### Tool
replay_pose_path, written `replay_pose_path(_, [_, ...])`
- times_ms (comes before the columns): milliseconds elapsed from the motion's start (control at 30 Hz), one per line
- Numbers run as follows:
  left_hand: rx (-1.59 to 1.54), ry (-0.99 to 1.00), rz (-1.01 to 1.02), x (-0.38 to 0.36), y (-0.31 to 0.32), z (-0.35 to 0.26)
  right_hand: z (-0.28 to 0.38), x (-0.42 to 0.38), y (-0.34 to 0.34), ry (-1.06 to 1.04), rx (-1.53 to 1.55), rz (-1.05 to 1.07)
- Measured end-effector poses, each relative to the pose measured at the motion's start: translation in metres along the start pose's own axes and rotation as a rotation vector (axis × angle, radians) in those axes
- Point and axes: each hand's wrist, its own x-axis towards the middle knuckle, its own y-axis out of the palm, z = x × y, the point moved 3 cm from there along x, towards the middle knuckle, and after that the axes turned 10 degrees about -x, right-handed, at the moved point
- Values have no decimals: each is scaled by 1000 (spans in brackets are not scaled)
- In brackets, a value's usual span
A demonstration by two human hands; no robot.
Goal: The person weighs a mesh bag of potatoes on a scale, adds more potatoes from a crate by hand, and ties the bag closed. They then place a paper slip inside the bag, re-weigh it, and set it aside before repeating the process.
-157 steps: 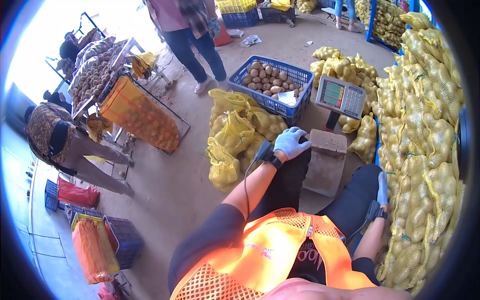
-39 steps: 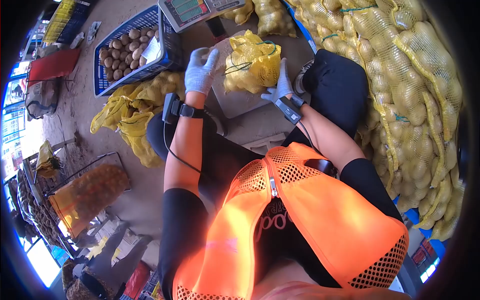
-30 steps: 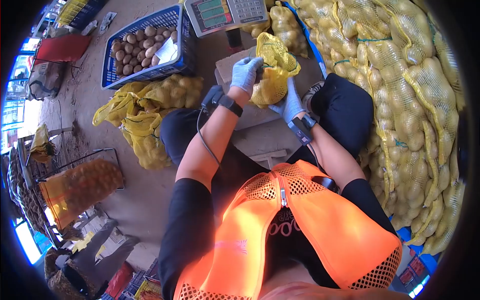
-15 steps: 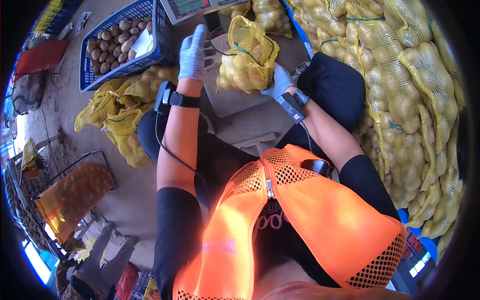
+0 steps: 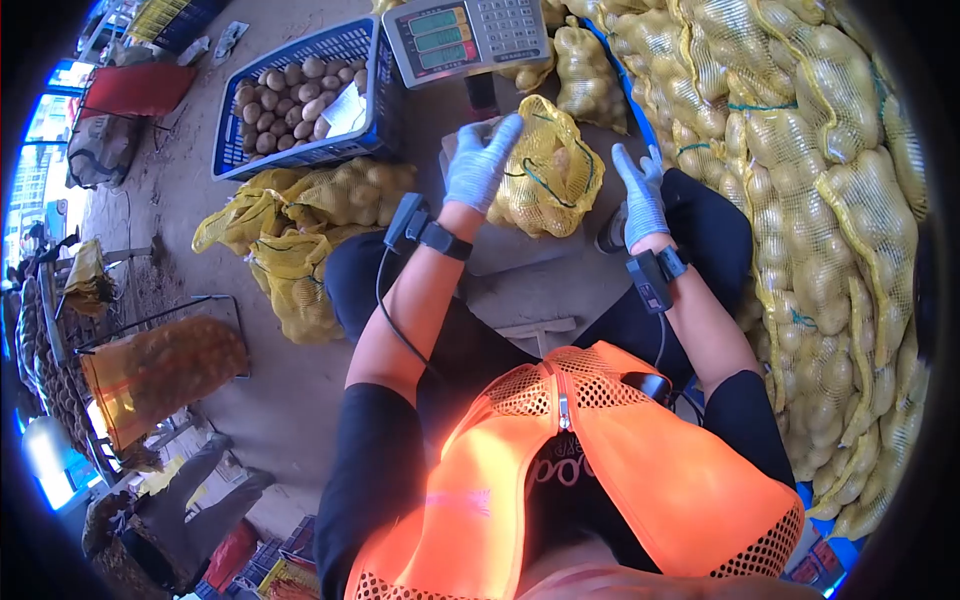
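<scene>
A yellow mesh bag [image 5: 545, 180] of what look like potatoes stands on the flat scale platform [image 5: 500, 255], its mouth gaping and a dark green drawstring looped across it. My left hand [image 5: 482, 168], in a pale glove, is at the bag's left side with fingers stretched out, overlapping its edge in this view. On the other side, my right hand [image 5: 641, 200], gloved too, is held apart from the bag with its fingers spread and nothing in it. Behind the bag is the scale's display and keypad [image 5: 465, 38].
A blue crate [image 5: 385, 110] of round brown produce stands at the back left. Several filled yellow mesh bags [image 5: 310, 215] lie before it. Stacked full mesh bags [image 5: 800, 250] line the right side. An orange sack [image 5: 165, 375] and a person's legs [image 5: 205, 500] are at the left.
My right hand has come off the bag's side and opened. My left hand has lowered to the bag's left edge. The view has shifted, showing more of the scale.
</scene>
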Motion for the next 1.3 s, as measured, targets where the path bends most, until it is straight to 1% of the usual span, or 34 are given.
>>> replay_pose_path(67, [369,-31,48,-6,12,6,-24,19,15,69,-210,180])
replay_pose_path(100, [383,-74,130,-6,20,11,-32,20,27,-11,-107,254])
replay_pose_path(133, [398,-117,214,-7,26,17,-41,30,31,-14,-107,260])
replay_pose_path(167, [32,-192,330,-15,34,15,-50,48,33,-15,-47,323])
replay_pose_path(200, [36,-189,321,-17,34,9,-54,63,31,-18,15,390])
replay_pose_path(233, [-188,-191,321,-17,31,2,-51,78,20,-78,17,336])
replay_pose_path(267, [-406,-178,298,-15,21,-9,-58,101,7,-97,210,457])
replay_pose_path(300, [-625,-131,180,-15,5,-23,-64,112,10,-102,406,592])
replay_pose_path(333, [-608,-110,126,-16,-11,-27,-32,76,13,170,725,581])
replay_pose_path(367, [-649,-115,107,-18,-23,-28,-31,65,16,76,702,480])
replay_pose_path(400, [-693,-124,99,-19,-31,-29,-8,41,22,19,602,470])
replay_pose_path(467, [-712,-150,54,-17,-29,-25,8,36,28,67,401,542])
replay_pose_path(500, [-613,-154,34,-15,-27,-23,3,46,32,117,415,560])
replay_pose_path(567, [-406,-159,32,-11,-27,-25,7,53,34,141,440,555])
replay_pose_path(600, [-410,-157,28,-12,-28,-28,8,56,34,168,471,539])
replay_pose_path(667, [-356,-185,-7,-19,-36,-39,12,48,36,154,463,531])
replay_pose_path(700, [-349,-269,24,-20,-45,-48,21,37,36,192,434,468])
replay_pose_path(733, [-349,-307,51,-13,-60,-47,24,31,36,233,407,400])
replay_pose_path(767, [-321,-312,35,-3,-75,-50,17,32,38,304,440,416])
replay_pose_path(800, [-292,-322,19,10,-91,-53,11,35,36,321,441,401])
replay_pose_path(867, [-106,-264,-36,50,-131,-48,1,40,35,224,331,432])
replay_pose_path(933, [23,-84,-171,108,-182,-30,-11,45,31,254,365,450])
replay_pose_path(1000, [-16,-130,-315,177,-245,1,4,34,36,328,467,431])
replay_pose_path(1067, [505,23,-326,242,-296,23,5,36,42,460,544,435])
replay_pose_path(1100, [735,11,-392,277,-326,42,-2,41,40,508,573,430])
replay_pose_path(1133, [962,2,-456,303,-345,55,-3,43,39,474,552,405])
replay_pose_path(1167, [1132,-236,-396,310,-337,35,-2,44,37,479,559,387])
replay_pose_path(1200, [1097,-266,-580,310,-328,30,-2,46,35,483,565,369])
replay_pose_path(1233, [1081,-308,-611,321,-332,35,-3,47,37,504,609,411])
replay_pose_path(1267, [1066,-353,-643,330,-337,40,5,45,41,461,561,372])
replay_pose_path(1300, [1037,-450,-693,333,-340,45,4,48,41,482,590,370])
